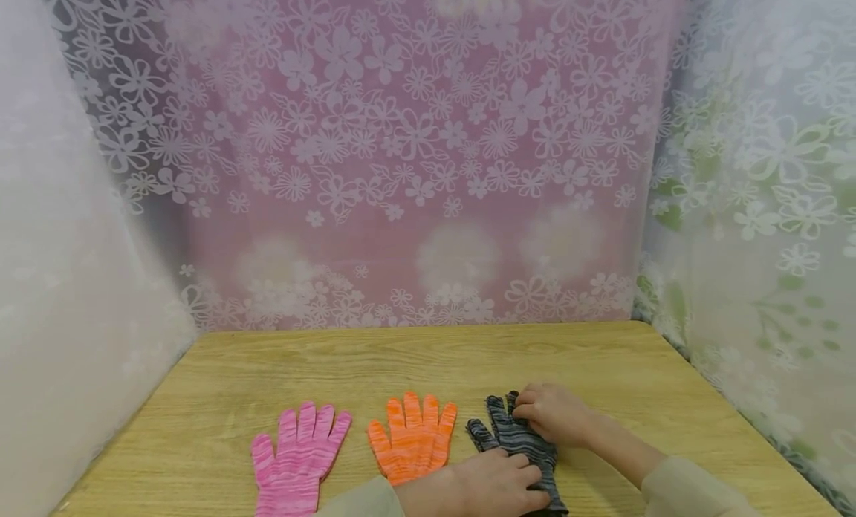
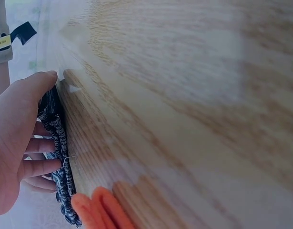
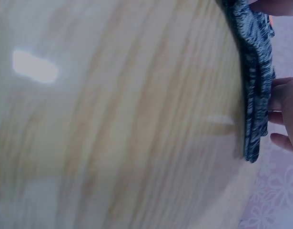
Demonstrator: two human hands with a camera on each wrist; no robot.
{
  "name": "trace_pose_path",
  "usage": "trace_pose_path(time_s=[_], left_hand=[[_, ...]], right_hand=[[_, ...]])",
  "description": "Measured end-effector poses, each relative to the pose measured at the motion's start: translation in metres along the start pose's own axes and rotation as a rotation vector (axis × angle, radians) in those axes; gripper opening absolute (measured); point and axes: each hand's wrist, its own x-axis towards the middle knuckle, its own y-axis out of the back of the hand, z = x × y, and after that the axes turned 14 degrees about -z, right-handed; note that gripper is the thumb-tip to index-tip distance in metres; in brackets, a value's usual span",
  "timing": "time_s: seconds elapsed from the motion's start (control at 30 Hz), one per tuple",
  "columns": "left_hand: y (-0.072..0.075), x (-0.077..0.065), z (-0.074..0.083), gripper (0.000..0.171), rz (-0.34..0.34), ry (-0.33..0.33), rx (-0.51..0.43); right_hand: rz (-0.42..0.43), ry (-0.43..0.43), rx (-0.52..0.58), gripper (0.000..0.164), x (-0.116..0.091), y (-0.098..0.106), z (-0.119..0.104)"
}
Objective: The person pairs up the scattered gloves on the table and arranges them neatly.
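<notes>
A dark grey-and-black striped knit glove [image 1: 524, 443] lies flat on the table under both hands. My left hand [image 1: 491, 483] rests across its lower palm and cuff; in the left wrist view the thumb [image 2: 39, 85] reaches the cuff end while the other fingers touch the knit. At the glove's upper fingers, my right hand [image 1: 555, 413] bends its fingers and pinches one glove finger. Left of it lies an orange knit glove [image 1: 412, 439], its lower part hidden by my left arm. Farther left is a pink knit glove [image 1: 297, 454], fingers spread.
A wood-grain table [image 1: 321, 361] bears all three gloves. A pink flowered curtain [image 1: 401, 168] hangs behind it, with pale sheets at the left [image 1: 80, 279] and right [image 1: 756, 279]. The sleeves are light-coloured.
</notes>
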Motion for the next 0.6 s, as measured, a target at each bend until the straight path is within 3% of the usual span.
trace_pose_path(time_s=[0.43, 0.6], left_hand=[[0.0001, -0.0009, 0.0002, 0.039, 0.010, -0.001, 0.012], [0.0009, -0.0027, 0.0005, 0.038, 0.019, 0.001, 0.022]], right_hand=[[-0.007, 0.000, 0.015, 0.023, -0.0056, -0.0042, 0.0000], [0.012, -0.033, 0.088, 0.020, -0.0013, -0.0004, 0.0009]])
